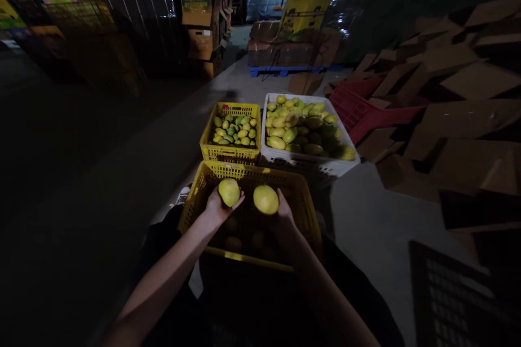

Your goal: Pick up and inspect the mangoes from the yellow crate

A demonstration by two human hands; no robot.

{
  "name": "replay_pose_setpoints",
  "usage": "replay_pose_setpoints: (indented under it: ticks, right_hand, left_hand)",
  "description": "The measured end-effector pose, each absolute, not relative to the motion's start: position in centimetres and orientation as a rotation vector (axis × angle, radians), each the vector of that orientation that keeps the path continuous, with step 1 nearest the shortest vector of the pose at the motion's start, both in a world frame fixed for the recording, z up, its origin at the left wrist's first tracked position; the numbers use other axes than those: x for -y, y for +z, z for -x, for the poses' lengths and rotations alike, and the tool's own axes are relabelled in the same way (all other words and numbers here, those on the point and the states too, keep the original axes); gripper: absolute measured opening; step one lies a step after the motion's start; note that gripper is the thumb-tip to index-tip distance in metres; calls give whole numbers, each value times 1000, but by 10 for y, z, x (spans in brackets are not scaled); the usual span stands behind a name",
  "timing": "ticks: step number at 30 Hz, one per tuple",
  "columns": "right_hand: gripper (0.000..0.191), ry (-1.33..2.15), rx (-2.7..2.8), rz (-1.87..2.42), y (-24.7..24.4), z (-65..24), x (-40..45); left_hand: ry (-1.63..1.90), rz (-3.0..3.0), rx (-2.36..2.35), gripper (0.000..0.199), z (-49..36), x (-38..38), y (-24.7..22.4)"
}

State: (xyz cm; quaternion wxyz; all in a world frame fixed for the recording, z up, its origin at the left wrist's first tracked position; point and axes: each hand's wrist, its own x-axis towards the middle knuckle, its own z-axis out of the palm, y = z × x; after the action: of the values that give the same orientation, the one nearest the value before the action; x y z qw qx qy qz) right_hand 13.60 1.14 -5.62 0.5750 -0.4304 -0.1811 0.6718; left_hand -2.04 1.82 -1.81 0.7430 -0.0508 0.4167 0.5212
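Over the near yellow crate (191, 195), my left hand (217, 207) cradles a round yellow-green mango (229, 192), its fingers stretched beneath the fruit. To the right of it, my right hand (284, 214) grips a second yellow mango (266, 199) from its right side. The two fruits are held apart, at about the same height. Deep in the near crate a few mangoes (233, 243) show dimly; shadow hides most of the bottom.
Behind stand a yellow crate (230, 155) of small green-yellow fruit and a white crate (309, 161) heaped with mangoes. A red crate (366, 114) and piled cardboard boxes (459, 119) lie at right. Farther back, a blue pallet (280, 71) carries boxes. A dark slotted crate (456, 293) sits lower right.
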Motion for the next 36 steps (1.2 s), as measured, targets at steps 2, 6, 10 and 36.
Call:
replay_pose_setpoints:
  ticks: [2, 6, 10, 36]
  right_hand:
    - [39, 1627, 368, 1031, -55, -136, -9]
    - [40, 1805, 276, 984, -46, -138, -4]
    - [40, 1724, 236, 961, -39, -136, -2]
    - [30, 1199, 857, 983, -27, -134, 23]
  left_hand:
    - [1141, 85, -884, 29, 22, -19, -19]
    - [1023, 37, -834, 31, 24, -17, -13]
    - [964, -45, -855, 29, 22, -12, -4]
    - [1237, -598, -855, 25, 19, 6, -2]
